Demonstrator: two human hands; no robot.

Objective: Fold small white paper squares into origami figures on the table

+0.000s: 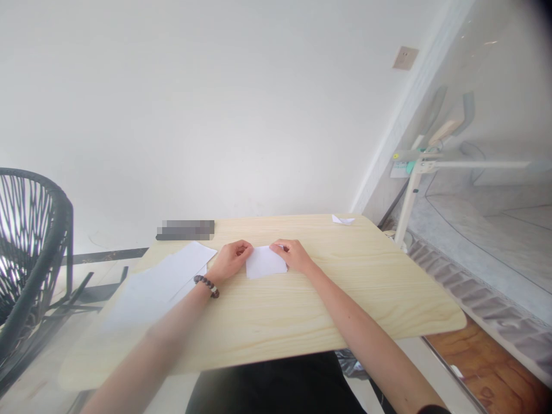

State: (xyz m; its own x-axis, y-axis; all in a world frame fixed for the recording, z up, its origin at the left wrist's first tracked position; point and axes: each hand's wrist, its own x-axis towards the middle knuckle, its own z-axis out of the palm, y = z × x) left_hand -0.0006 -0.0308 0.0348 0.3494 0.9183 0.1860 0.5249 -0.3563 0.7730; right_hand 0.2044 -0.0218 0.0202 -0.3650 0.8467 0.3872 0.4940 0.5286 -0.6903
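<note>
A small white sheet of paper [265, 263], roughly rectangular, lies on the light wooden table [276, 322] between my hands. My left hand [233, 259], with a dark beaded bracelet at the wrist, pinches its upper left corner between thumb and fingers. At the upper right corner, my right hand [294, 254] is closed on the paper too, its thumb along the top edge. Whether the paper is one layer or folded, I cannot tell. Larger white sheets [159, 284] lie overlapping to the left, partly behind my left forearm.
A small folded white paper [343, 220] sits at the table's far right edge. A blurred dark object [185, 230] is at the far left corner. A woven chair [60, 213] stands left, a white metal frame [407, 201] right, and a wall [259, 115] behind.
</note>
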